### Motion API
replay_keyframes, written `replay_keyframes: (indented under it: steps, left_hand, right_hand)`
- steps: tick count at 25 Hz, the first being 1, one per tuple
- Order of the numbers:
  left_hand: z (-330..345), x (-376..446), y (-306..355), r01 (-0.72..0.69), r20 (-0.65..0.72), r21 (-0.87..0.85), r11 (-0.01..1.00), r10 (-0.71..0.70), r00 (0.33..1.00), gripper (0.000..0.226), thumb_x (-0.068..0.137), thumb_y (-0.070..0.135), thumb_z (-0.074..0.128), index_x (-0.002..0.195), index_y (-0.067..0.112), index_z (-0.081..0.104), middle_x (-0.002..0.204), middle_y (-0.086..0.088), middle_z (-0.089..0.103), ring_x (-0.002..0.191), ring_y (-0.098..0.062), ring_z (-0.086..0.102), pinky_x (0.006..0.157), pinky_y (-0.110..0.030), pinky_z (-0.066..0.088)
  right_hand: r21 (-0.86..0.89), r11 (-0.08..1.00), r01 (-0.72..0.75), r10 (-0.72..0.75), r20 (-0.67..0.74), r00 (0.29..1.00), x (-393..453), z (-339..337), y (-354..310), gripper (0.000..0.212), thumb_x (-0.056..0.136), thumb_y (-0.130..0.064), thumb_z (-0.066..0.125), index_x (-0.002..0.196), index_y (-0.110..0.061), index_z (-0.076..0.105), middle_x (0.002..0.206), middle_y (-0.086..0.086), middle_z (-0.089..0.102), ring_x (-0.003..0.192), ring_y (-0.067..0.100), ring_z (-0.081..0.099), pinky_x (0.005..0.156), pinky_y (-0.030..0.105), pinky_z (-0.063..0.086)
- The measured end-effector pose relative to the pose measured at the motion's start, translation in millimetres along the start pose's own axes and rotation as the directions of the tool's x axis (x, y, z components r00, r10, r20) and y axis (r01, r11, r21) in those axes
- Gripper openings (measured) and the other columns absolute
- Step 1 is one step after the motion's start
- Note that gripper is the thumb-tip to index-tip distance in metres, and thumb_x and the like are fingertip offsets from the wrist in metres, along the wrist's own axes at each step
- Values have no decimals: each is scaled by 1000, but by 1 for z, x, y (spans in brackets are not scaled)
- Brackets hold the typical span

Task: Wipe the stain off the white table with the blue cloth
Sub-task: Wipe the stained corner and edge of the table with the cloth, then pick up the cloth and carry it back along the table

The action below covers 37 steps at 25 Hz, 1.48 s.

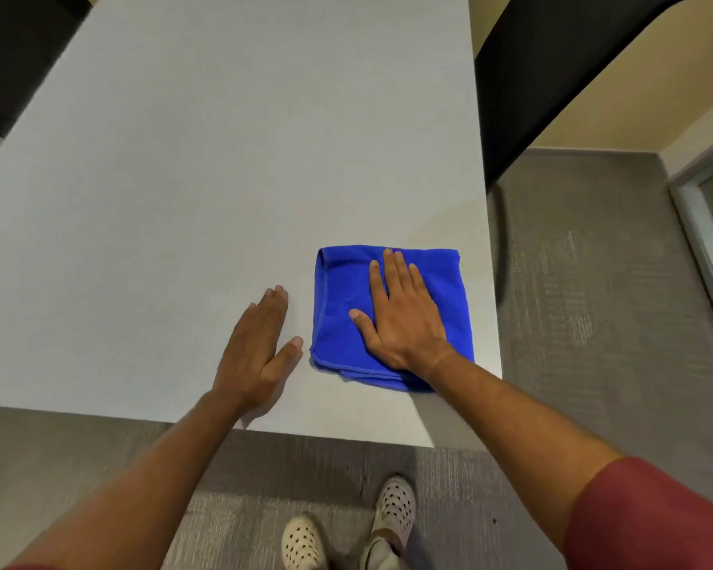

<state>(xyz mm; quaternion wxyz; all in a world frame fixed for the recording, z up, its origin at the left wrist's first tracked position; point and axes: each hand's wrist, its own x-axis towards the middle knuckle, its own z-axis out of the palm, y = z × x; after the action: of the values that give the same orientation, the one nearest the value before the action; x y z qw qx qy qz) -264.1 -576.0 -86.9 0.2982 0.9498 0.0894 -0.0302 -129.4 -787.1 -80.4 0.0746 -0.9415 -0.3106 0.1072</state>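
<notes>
Folded blue microfibre cloth (342, 318): near right front corner of white desk (182, 178). Soft, light, limp; best pressed flat mid-fold. Right hand (400, 314) splayed flat on it, no grip; left hand (256, 347) released, beside.

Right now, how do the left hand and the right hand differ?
The right hand lies flat on the folded blue cloth; the left hand is on the bare white table, beside the cloth. The right fingers are spread, the left ones together. Both are open, palms down.
</notes>
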Motion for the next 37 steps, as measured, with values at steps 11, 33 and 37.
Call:
replay_keyframes:
  steps: [11, 33, 37]
  left_hand:
    - [-40, 83, 54, 92, 44, 59, 994, -95, 995, 67, 95, 39, 53, 152, 11, 29, 148, -14, 42, 134, -31, 41, 109, -44, 37]
    - [-94, 108, 86, 104, 58, -37, 994, -101, 993, 3, 83, 13, 70, 85, 12, 72, 77, 3, 65, 74, -13, 61, 64, -22, 45]
    - [-140, 96, 100, 138, 93, -73, 988, -131, 987, 3, 77, 12, 76, 79, 13, 75, 73, 6, 68, 71, -9, 62, 57, -17, 43]
  right_hand:
    - [-12, 990, -139, 135, -161, 978, 10, -54, 37, 38, 96, -24, 44, 128, -7, 55, 130, 13, 58, 123, 31, 52, 103, 40, 38]
    - [227, 962, -153, 155, 7, 988, 11, -136, 64, 16, 92, -9, 64, 103, -10, 76, 101, 7, 73, 88, 18, 64, 85, 31, 53]
    - [276, 954, -118, 125, -6, 992, 9, -183, 54, 14, 87, -13, 73, 99, -11, 77, 96, 4, 74, 83, 12, 64, 79, 27, 54]
